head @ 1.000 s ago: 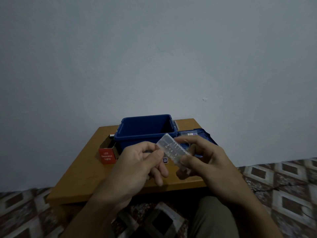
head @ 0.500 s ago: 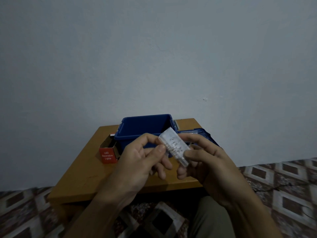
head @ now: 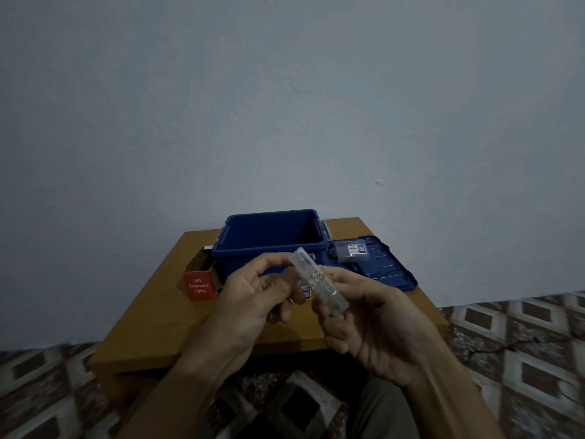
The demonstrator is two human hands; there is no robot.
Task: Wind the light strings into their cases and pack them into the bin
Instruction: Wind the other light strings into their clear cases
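Right hand [head: 364, 318] grips the clear oblong plastic case [head: 316, 280], left hand [head: 250, 299] pinching its upper end; wind snugly, avoiding kinks.

Bin [head: 272, 231] at table [head: 164, 327] rear. Box [head: 198, 288] left of it, lid [head: 391, 275] right, packet [head: 353, 251] on lid. Case [head: 319, 285] in front of bin, between left hand [head: 250, 302] and right hand [head: 373, 324].

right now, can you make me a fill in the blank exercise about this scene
1. The open bin on the table is ____ in colour.
2. Its lid lies flat on the bin's ____ side.
3. The red box reads "LED Decorative ____".

Missing words: blue; right; Lights.
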